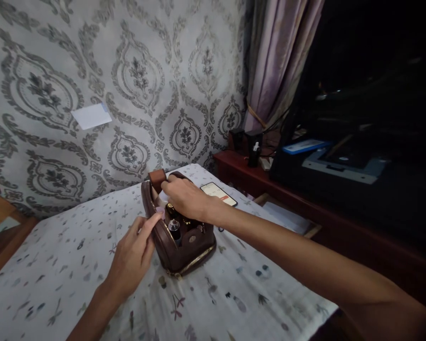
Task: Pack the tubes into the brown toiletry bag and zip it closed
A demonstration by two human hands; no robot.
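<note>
— Whereabouts of the brown leather zip pouch [179, 246]?

— Middle of the desk [57, 265], on its white leaf-print cloth. Standing on its base, gaping at the top. Long axis running away from the body, near end swung slightly right.

— Inside?

— Small dark bottles [173, 228], upright, packed close.

— Left hand [133, 255]?

— Against the pouch's left flank. Grip loose, fingers stretched, tips pressed to the near rim; closed round nothing visible.

— Right hand [186, 196]?

— Nearer still: draped over the open mouth toward the far end, just beside the brown leather tab [157, 177]. Fingers curled down into the opening, grip half closed; impossible to tell whether pinching anything.

— Around it?

— Flat phone with a lit screen [218, 193] just beyond the right wrist, apart from the pouch. Grey damask wallpaper [138, 71] behind, dark red wooden shelf [270, 182] off to the right.
</note>
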